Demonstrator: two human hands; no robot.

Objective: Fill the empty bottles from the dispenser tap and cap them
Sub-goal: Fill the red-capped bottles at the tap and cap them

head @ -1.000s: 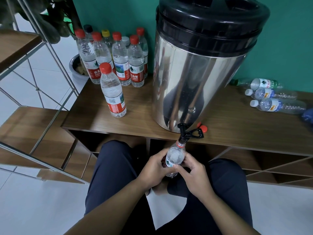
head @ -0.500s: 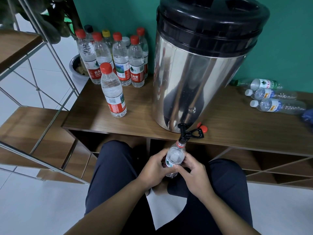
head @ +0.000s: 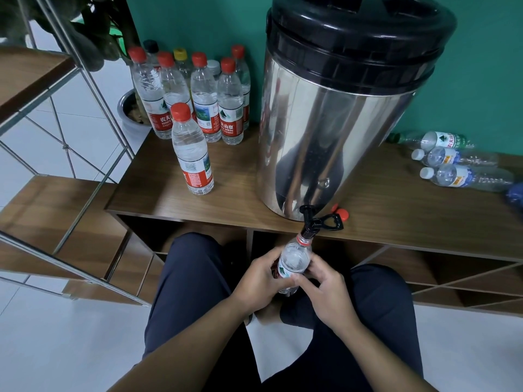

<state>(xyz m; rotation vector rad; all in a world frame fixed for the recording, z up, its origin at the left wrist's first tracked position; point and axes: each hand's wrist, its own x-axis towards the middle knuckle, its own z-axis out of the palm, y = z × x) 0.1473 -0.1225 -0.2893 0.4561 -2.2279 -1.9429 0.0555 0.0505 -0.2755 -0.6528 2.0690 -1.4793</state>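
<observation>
Below the cabinet's front edge: bottle (head: 294,260) under dispenser tap (head: 308,222), grasped by both hands.
Left hand (head: 259,281) wraps the label; right hand (head: 325,287) pinches the lower body. Long axis near upright, neck tilted up to the spout, directly above both grips. Loose red cap (head: 342,214) lies on the front edge beside the tap lever, nearer the right hand. Fill level unclear; bottle base hidden.
</observation>
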